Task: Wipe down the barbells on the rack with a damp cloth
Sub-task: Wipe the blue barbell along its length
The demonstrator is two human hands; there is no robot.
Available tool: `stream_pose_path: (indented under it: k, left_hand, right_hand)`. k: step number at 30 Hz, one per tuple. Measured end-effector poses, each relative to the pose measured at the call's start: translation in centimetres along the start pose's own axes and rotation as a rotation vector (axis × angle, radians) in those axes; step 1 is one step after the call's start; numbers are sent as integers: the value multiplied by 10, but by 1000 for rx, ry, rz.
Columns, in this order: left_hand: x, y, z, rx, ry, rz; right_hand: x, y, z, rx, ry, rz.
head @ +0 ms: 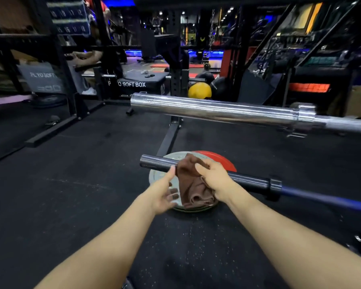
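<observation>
Two barbells (217,110) (248,180), one brown cloth (193,184), two floor plates (165,176) (219,161), one yellow ball (199,90).

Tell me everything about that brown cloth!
The cloth is brown, soft and fuzzy like a small towel, rumpled into folds. It hangs draped over the dark sleeve of the lower barbell, its top part on the bar and the rest bunched below. The right hand presses it against the bar and holds its right side. The left hand reaches in with open fingers, right next to its left edge. Beneath it, weight plates lie on the floor. Whether it is damp cannot be told.
</observation>
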State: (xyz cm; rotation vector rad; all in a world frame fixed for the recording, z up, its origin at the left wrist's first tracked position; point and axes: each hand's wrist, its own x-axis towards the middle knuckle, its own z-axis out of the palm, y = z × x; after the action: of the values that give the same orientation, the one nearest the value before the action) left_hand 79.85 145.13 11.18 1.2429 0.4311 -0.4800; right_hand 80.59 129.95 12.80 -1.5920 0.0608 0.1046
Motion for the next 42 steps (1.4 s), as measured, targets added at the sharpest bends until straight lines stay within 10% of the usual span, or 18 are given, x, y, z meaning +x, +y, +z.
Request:
stream_pose_path:
  k: [3, 7, 11, 16, 23, 27, 32, 42]
  left_hand:
    - [-21, -12, 35, -160, -273, 9]
    - [-29, -24, 70, -102, -237, 135]
    - [-32, -29, 93, -30, -55, 264]
    - [-42, -34, 123, 65, -177, 271]
    - [-26, -29, 150, 291, -343, 282]
    - [8, -14, 127, 894, 19, 619]
    - [59, -17, 52, 1292, 321, 741]
    - [75, 0, 22, 1410, 231, 1029]
  right_hand:
    - [-24, -10, -20, 364, 47, 159]
    - [-49, -14, -46, 441, 160, 149]
    - [-66, -2, -76, -224, 338, -189]
    - [-89, 11, -96, -838, 34, -381]
    - [-75, 23, -117, -885, 311, -465]
    - [-49, 23, -136, -875, 526, -426]
    - [-23, 56, -153, -1606, 414, -320]
    - [25, 61, -89, -1652, 312, -592]
